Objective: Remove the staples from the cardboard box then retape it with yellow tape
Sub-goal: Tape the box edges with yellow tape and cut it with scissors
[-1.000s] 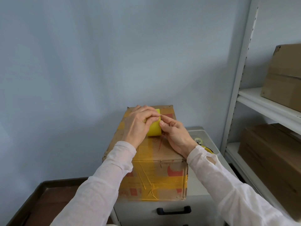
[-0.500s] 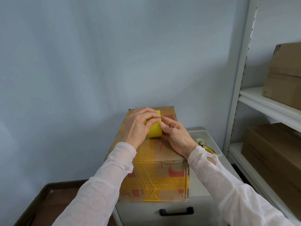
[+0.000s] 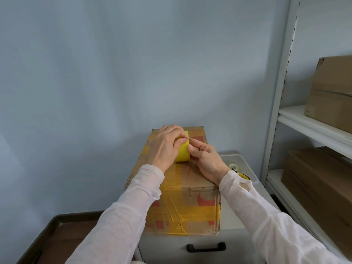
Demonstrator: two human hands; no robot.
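Box top (image 3: pixel 180 178): left grip (image 3: pixel 163 147), right grip (image 3: pixel 206 161), tight on yellow tape (image 3: pixel 183 155)

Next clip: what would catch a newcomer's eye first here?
The bright yellow roll of tape stands out, held on top of the worn brown cardboard box at centre: the left hand wraps it while the right hand pinches its edge. The box, banded with yellow tape, sits on a pale grey drawer cabinet; plain brown cartons sit on the white shelves at right.
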